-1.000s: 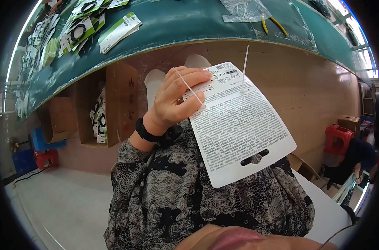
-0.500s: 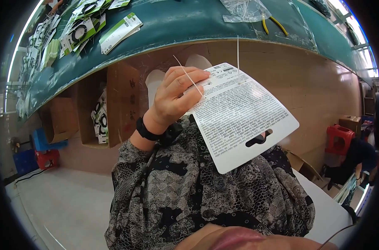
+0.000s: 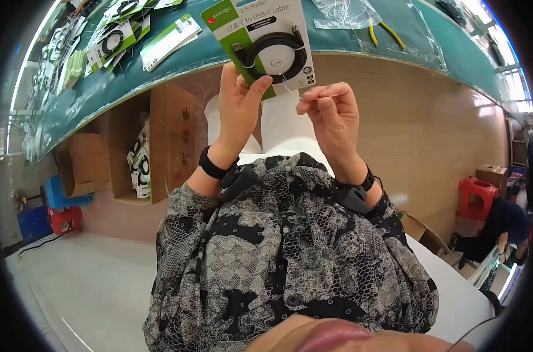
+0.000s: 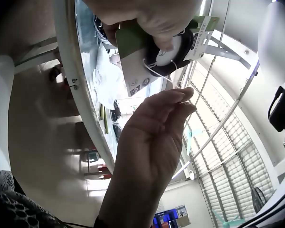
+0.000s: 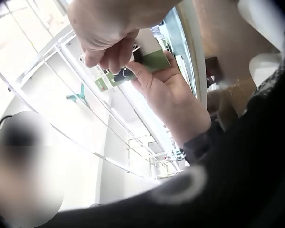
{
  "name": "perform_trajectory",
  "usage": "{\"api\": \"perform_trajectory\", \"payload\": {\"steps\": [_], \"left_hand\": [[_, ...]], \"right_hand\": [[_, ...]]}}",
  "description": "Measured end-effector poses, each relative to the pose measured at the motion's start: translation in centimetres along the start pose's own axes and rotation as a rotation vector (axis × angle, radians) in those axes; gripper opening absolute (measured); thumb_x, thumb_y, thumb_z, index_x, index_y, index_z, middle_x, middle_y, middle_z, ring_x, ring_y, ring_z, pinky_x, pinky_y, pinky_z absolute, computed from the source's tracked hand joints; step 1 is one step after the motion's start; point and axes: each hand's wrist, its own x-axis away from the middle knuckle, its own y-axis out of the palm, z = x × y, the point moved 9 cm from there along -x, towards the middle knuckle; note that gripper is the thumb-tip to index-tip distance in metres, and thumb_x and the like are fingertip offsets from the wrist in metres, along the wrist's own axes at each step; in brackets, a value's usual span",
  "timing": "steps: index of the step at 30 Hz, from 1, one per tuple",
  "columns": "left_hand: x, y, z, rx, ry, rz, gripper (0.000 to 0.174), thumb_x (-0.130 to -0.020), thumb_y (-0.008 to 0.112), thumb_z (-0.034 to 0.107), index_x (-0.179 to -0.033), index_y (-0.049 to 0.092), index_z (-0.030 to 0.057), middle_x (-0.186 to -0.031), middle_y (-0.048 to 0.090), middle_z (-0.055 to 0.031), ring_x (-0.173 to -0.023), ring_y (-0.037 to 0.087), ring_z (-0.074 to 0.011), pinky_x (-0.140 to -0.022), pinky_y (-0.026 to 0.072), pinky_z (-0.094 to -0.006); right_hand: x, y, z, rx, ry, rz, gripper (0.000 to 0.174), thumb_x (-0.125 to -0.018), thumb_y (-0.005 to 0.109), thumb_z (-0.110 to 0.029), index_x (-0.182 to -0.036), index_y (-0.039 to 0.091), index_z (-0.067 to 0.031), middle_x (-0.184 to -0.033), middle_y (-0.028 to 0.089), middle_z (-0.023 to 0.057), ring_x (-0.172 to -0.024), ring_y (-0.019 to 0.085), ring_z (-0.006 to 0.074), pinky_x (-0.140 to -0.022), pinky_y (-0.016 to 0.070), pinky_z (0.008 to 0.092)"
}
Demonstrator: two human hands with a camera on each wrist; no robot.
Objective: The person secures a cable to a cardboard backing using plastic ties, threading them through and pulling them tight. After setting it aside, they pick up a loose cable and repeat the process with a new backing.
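My left hand (image 3: 238, 114) holds a printed white and green card (image 3: 257, 19) by its lower edge, its thumb on the front. The card is tilted up with its front facing me. Coiled on it is a black USB-C cable (image 3: 302, 57). From the coil's lower part a thin white tie (image 3: 286, 85) runs toward my right hand (image 3: 335, 126), which pinches it between thumb and fingertips. In the left wrist view, white tie loops (image 4: 149, 67) cross the coil, with the pinching fingertips just beyond the card. My left fingers are partly hidden behind the card.
Across the front runs a green-topped table (image 3: 219, 50). Carded cables (image 3: 111, 41) and a stack of cards (image 3: 171, 42) lie on its left; yellow-handled pliers (image 3: 389, 35) and a clear bag (image 3: 342, 13) lie right. Below stands an open carton (image 3: 171, 141) with more packs.
The card has been flipped from its printed back to its cable side and lifted away over the table edge. My right hand has come into view and pinches a tie.
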Motion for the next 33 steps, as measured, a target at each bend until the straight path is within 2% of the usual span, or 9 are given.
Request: {"api": "perform_trajectory", "payload": {"steps": [3,7,10,15,19,26,28,31,33], "left_hand": [[0.3,0.1,-0.6,0.04,-0.08,-0.001,0.033,-0.09,0.061,0.005,-0.115,0.04,0.004,-0.096,0.062,-0.0042,-0.084,0.058,-0.0095,-0.069,0.0447,-0.0208],[0.7,0.2,-0.3,-0.023,-0.043,0.008,0.032,-0.09,0.061,0.005,-0.115,0.041,0.0041,-0.096,0.062,-0.0052,-0.083,0.058,-0.0092,-0.069,0.0449,-0.0209],[0.8,0.1,-0.1,-0.083,0.01,0.026,0.032,-0.09,0.061,0.006,-0.114,0.041,0.0038,-0.096,0.062,-0.0053,-0.083,0.058,-0.0087,-0.069,0.0451,-0.0211],[1.0,-0.2,0.0,-0.335,0.089,0.039,0.031,-0.09,0.061,0.006,-0.114,0.041,0.0026,-0.094,0.063,-0.0049,-0.082,0.058,-0.0092,-0.07,0.0457,-0.0217],[1.0,-0.3,-1.6,-0.096,-0.05,0.046,0.03,-0.091,0.059,0.007,-0.114,0.04,0.0025,-0.097,0.061,-0.0057,-0.085,0.058,-0.0108,-0.072,0.0464,-0.0222],[4.8,-2.5,-9.2,-0.003,-0.309,0.105,0.029,-0.091,0.056,0.006,-0.115,0.038,0.0031,-0.106,0.055,-0.0072,-0.095,0.056,-0.0115,-0.076,0.0478,-0.0241],[6.8,-2.9,-10.6,-0.014,-0.37,0.127,0.029,-0.091,0.056,0.005,-0.115,0.038,0.0032,-0.107,0.054,-0.0074,-0.096,0.055,-0.0114,-0.076,0.0481,-0.0246],[9.1,-2.7,-12.7,0.201,-0.552,0.203,0.032,-0.09,0.056,0.005,-0.114,0.037,0.0031,-0.106,0.053,-0.0074,-0.095,0.055,-0.0123,-0.076,0.0487,-0.0251],[9.1,-2.8,-13.1,0.158,-0.55,0.233,0.032,-0.089,0.056,0.004,-0.114,0.036,0.003,-0.106,0.053,-0.0077,-0.095,0.056,-0.0127,-0.077,0.049,-0.0254]], "right_hand": [[-0.8,1.8,-0.9,0.228,-0.086,-0.066,0.011,-0.092,0.056,-0.006,-0.1,0.048,-0.0039,-0.09,0.065,0.0086,-0.077,0.063,0.0158,-0.071,0.052,0.0289],[-1.6,1.5,-1.7,0.588,-0.109,0.08,0.015,-0.086,0.063,0.001,-0.096,0.053,-0.0019,-0.084,0.065,0.0071,-0.068,0.061,0.0126,-0.062,0.0511,0.0249],[-1.9,4.5,-3.3,1.261,-0.461,-0.073,0.015,-0.08,0.067,0.004,-0.09,0.058,-0.0008,-0.078,0.064,0.0074,-0.061,0.059,0.0121,-0.054,0.0486,0.0238],[-2.0,5.2,-2.9,1.393,-0.535,-0.092,0.012,-0.077,0.069,0.004,-0.085,0.061,0.0003,-0.076,0.062,0.008,-0.06,0.059,0.0138,-0.055,0.048,0.025],[-2.3,5.7,-2.7,1.308,-0.671,-0.159,0.012,-0.077,0.068,0.002,-0.086,0.061,-0.0011,-0.076,0.062,0.0088,-0.061,0.06,0.019,-0.056,0.0489,0.027],[-1.7,-0.8,5.0,1.326,-0.37,-0.155,0.01,-0.08,0.066,-0.004,-0.088,0.061,-0.0023,-0.081,0.063,0.01,-0.069,0.062,0.0257,-0.06,0.0506,0.0328],[-0.1,-2.0,6.5,1.321,-0.325,-0.155,0.01,-0.08,0.066,-0.003,-0.088,0.061,-0.0024,-0.081,0.063,0.01,-0.07,0.062,0.0258,-0.061,0.0507,0.0328],[1.3,-2.9,7.2,1.322,-0.283,-0.151,0.01,-0.08,0.066,-0.003,-0.089,0.061,-0.0028,-0.082,0.063,0.0099,-0.071,0.062,0.0259,-0.061,0.0508,0.0329],[1.4,-2.9,7.7,1.341,-0.287,-0.166,0.01,-0.08,0.066,-0.003,-0.089,0.061,-0.0029,-0.082,0.063,0.0098,-0.072,0.063,0.0257,-0.062,0.051,0.0325]]}}
